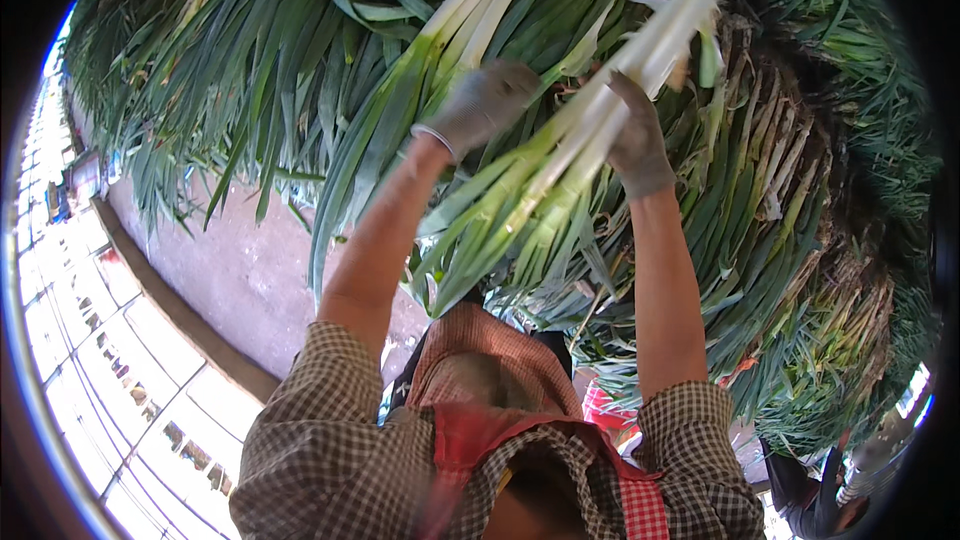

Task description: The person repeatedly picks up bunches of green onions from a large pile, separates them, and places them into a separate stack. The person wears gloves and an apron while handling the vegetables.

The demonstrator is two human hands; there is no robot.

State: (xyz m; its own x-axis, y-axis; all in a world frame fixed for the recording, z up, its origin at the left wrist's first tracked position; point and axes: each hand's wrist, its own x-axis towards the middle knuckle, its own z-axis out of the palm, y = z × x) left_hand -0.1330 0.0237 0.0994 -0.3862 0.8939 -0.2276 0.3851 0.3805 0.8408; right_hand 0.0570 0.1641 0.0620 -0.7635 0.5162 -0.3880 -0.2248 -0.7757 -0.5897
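Observation:
Gloved in grey, my right hand [641, 135] is closed around a bundle of green onions or leeks [592, 127]; its white stalks point up and right, its green leaves down and left. My left hand [484, 101], also gloved and blurred, is at the left of that bundle, over more long stalks [442, 37] that have white upper parts and green leaves. Its fingers are too blurred to tell whether they grip anything. Behind both hands lies a large heap of the same leafy plants [285, 52].
More piled plants [750, 232] with some dry, brown leaves extend along the right. A concrete floor [217, 255] shows at the left, bordered by a low ledge [180, 315] and bright tiled ground. Another person [817, 495] is at the lower right.

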